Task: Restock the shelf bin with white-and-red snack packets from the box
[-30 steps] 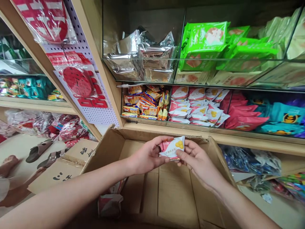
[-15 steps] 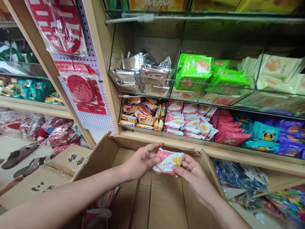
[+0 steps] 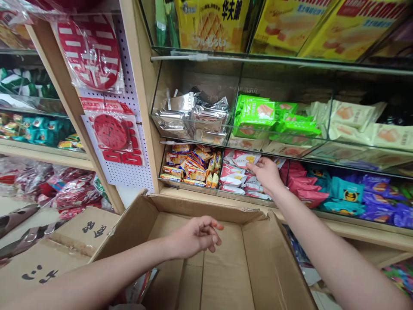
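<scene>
My right hand [image 3: 267, 173] reaches into a lower shelf compartment, its fingers closed on the edge of a pink-and-white snack packet [image 3: 242, 159]. Several matching packets [image 3: 231, 180] are stacked beneath and around it; my hand covers part of the pile. Over the open cardboard box [image 3: 222, 275] hangs my left hand [image 3: 200, 234], fingers loosely curled and apart, holding nothing. At the box's lower left, partly behind my left forearm, a few packets [image 3: 139, 287] show.
Orange-wrapped snacks [image 3: 195, 165] fill the compartment on the left; pink packets [image 3: 305, 183] lie on the right. Above are silver packets [image 3: 193, 114] and green packets [image 3: 258, 114] behind a clear shelf front. Another marked carton [image 3: 58, 254] and sandals [image 3: 27, 239] are at the left.
My right hand has moved up and forward with the packet, from above the box into the shelf compartment. My left hand has let go of the packet and stays over the box.
</scene>
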`<act>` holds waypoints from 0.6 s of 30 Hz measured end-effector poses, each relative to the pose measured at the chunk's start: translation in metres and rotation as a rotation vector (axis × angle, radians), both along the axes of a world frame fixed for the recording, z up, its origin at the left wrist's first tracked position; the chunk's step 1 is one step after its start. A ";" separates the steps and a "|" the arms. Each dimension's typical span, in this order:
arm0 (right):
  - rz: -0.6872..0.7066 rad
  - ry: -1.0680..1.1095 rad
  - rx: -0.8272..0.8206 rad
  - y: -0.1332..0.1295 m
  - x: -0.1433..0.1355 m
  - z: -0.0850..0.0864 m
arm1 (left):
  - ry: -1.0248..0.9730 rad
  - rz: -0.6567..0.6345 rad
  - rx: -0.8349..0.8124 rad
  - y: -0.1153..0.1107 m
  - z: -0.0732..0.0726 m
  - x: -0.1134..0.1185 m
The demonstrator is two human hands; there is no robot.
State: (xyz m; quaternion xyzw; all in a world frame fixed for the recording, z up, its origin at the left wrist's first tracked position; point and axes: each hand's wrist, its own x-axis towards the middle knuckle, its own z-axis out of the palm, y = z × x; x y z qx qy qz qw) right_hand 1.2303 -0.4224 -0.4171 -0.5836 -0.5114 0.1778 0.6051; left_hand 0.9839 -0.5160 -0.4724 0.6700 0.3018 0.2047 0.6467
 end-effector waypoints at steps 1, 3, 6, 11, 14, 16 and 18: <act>-0.006 -0.049 0.000 0.006 -0.002 0.001 | 0.046 -0.045 0.038 -0.001 -0.002 -0.001; -0.036 -0.157 -0.010 0.014 -0.006 0.003 | 0.164 -0.140 0.134 -0.003 -0.006 -0.003; -0.100 -0.319 -0.053 0.021 -0.010 0.007 | 0.334 -0.278 0.289 -0.006 -0.007 -0.008; -0.140 -0.545 -0.131 0.023 -0.013 0.012 | 0.597 -0.488 0.463 -0.007 -0.001 -0.012; -0.149 -0.619 -0.157 0.019 -0.012 0.015 | 0.810 -0.620 0.525 -0.007 -0.006 -0.013; -0.162 -0.645 -0.159 0.015 -0.011 0.015 | 0.914 -0.687 0.577 -0.007 -0.016 -0.016; -0.190 -0.680 -0.130 0.009 -0.009 0.014 | 0.964 -0.719 0.619 -0.006 -0.026 -0.021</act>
